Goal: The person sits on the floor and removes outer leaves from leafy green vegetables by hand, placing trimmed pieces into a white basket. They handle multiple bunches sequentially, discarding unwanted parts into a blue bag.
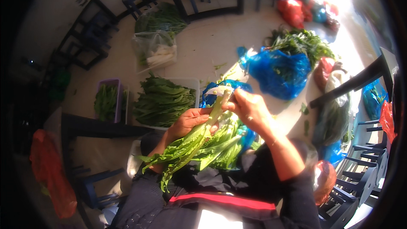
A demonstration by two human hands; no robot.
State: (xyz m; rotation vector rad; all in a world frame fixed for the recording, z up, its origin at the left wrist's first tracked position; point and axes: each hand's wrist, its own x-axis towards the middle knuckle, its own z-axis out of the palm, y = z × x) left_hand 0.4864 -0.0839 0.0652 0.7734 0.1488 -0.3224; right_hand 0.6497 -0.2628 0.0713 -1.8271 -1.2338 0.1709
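My left hand (190, 121) grips the pale stem of a leafy lettuce (178, 148), whose leaves trail down toward my lap. My right hand (251, 111) holds a small knife; its light blade (217, 90) lies against the stem's cut upper end. The knife's handle is hidden in my fist. More lettuce (222, 152) rests on my lap under both hands, in or beside a blue plastic bag (248, 138). Just beyond my left hand, long green leaves (163, 100) are stacked in a white plastic crate (197, 89).
A purple basket (119, 101) of greens stands at left. Clear bags (155, 49) of vegetables lie beyond the crate. At right are a blue bag (279, 71), loose greens (302, 44) and a dark table leg (346, 81). Plastic stools (362, 178) line the right edge. Leaf scraps (219, 66) dot the floor.
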